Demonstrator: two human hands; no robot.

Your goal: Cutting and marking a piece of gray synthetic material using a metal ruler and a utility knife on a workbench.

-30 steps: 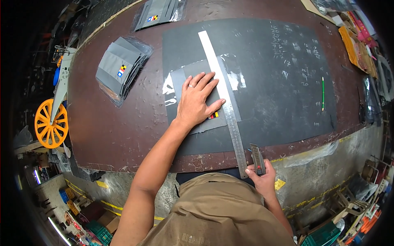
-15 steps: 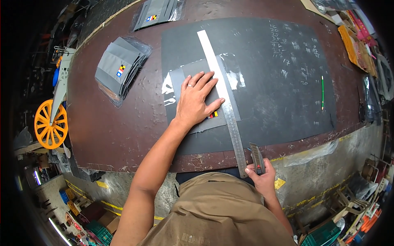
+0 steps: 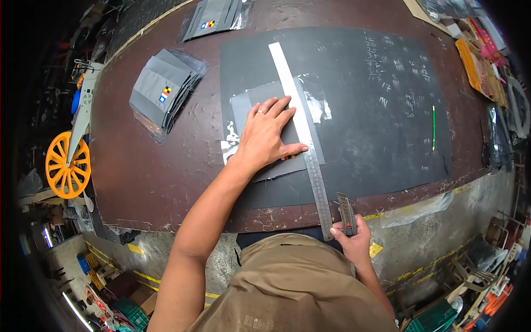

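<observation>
Brown worktable [image 3: 166, 166] carrying a dark cutting mat [image 3: 376, 122]; on the mat, a grey sheet in clear wrap [image 3: 249, 108] lies beneath the left hand [image 3: 265, 135], whose fingers are spread flat, gripping nothing, pinning sheet and steel ruler [image 3: 301, 127] just beyond the fingertips. The right hand [image 3: 351, 240], at the table's near edge, is closed around a utility knife [image 3: 346, 213] beside the ruler's near end. Judged step: a cut along the ruler; the next stroke calls for steady pressure on the ruler. The blade tip is too small to make out; the hand hides part of the sheet.
</observation>
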